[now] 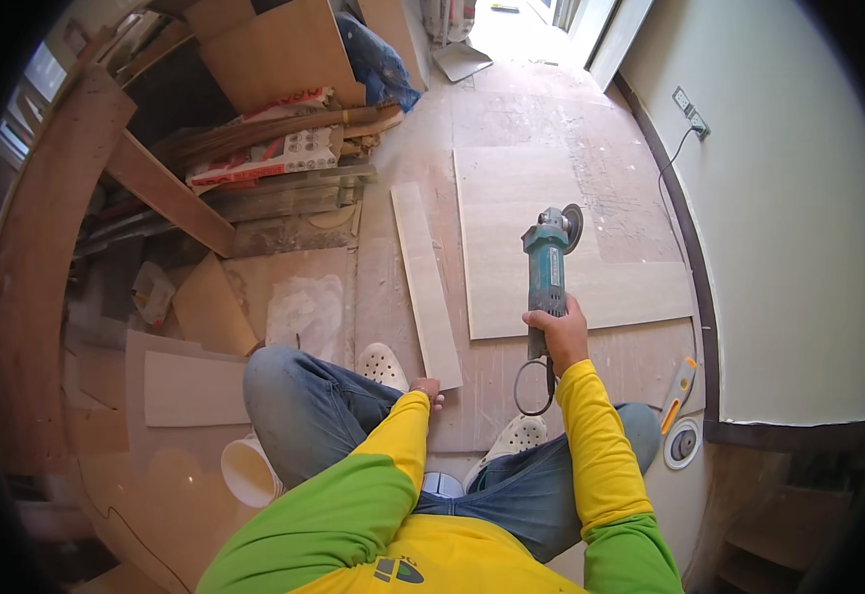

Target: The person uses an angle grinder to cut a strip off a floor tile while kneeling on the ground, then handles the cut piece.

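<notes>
My right hand [563,332] is wrapped round the rear body of a teal angle grinder [548,267]. The grinder points away from me, its disc [573,229] standing at the far end on the right side. A black cord loops down from its back. Between my feet, my left hand [430,390] has its fingers closed at the near end of a long, narrow pale board strip [423,282], which lies on the floor. Right of the strip lies a large pale L-shaped board [571,302], with the grinder above it.
A wall with a plugged-in socket [692,112] runs along the right. Near its foot lie a yellow-and-grey tool [679,395] and a round disc [683,443]. Stacked boards and bags [284,148] fill the left. A white bucket [250,473] stands beside my left leg; a dustpan [462,62] lies far ahead.
</notes>
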